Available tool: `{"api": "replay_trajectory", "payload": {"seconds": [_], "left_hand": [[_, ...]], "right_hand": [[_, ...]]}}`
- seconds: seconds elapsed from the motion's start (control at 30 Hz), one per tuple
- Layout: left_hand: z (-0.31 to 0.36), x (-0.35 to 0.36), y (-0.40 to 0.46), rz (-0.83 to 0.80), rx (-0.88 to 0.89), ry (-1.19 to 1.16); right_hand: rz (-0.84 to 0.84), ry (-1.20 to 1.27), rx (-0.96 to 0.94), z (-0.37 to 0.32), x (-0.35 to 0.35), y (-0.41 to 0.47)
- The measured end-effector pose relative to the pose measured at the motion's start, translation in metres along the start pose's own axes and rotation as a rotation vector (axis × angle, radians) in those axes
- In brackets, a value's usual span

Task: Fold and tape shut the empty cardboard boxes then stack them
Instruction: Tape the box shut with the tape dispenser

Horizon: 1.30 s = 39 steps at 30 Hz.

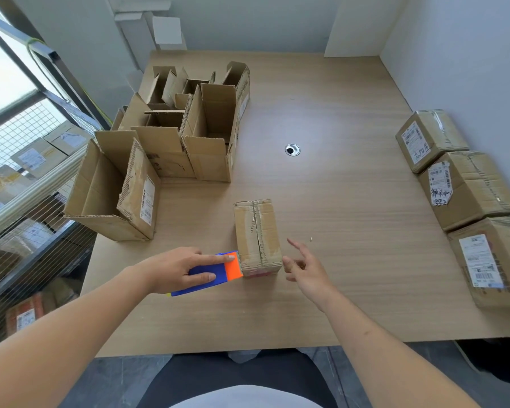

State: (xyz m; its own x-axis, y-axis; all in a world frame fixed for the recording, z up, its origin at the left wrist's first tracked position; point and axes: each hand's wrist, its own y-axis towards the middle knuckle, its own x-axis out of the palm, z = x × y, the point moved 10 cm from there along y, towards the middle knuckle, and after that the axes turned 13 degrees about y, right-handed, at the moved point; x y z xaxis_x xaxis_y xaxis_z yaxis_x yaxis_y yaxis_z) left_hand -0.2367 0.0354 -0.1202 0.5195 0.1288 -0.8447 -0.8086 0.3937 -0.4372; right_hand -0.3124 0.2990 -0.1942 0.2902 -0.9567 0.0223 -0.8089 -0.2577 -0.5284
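Cardboard boxes fill both sides of a wooden table [336, 113] as a person works through the job of closing them: one small box [258, 235] lies in front of the person near the table's front edge, its flaps folded shut along a centre seam that appears already covered with tape. The left hand [177, 267] lies over a blue and orange tape dispenser [218, 273] whose orange end touches the box's near left corner, fingers largely straight along its top with the thumb hidden, seemingly to press the blade end against the cardboard and finish or cut a strip. The right hand [304, 267] hovers just beside the box's right corner, fingers loosely spread and holding nothing, apparently placed to steady the box or smooth the tape down. Open boxes [171, 136], flaps standing up, are clustered at the far left, likely the supply still to be folded. Three sealed boxes [465, 184] bearing shipping labels sit in a row along the right edge, side by side rather than stacked, which suggests stacking is yet to come. A round cable hole [292, 149] marks the tabletop's middle.
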Motion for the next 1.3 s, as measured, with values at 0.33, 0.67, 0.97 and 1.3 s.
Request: {"api": "replay_trajectory", "payload": {"seconds": [0.33, 0.67, 0.97, 1.3], "left_hand": [[0.012, 0.000, 0.019, 0.029, 0.003, -0.026], [0.016, -0.009, 0.049, 0.085, -0.045, -0.072], [0.013, -0.001, 0.051, 0.110, -0.068, -0.232], [-0.003, 0.017, 0.026, 0.109, -0.038, -0.302]], "right_hand": [[-0.076, -0.521, -0.653, -0.063, 0.024, -0.014], [0.075, -0.992, -0.585, -0.091, 0.025, 0.006], [-0.105, -1.150, -0.440, -0.045, 0.048, 0.030], [-0.098, -1.197, -0.388, -0.043, 0.052, 0.034]]}}
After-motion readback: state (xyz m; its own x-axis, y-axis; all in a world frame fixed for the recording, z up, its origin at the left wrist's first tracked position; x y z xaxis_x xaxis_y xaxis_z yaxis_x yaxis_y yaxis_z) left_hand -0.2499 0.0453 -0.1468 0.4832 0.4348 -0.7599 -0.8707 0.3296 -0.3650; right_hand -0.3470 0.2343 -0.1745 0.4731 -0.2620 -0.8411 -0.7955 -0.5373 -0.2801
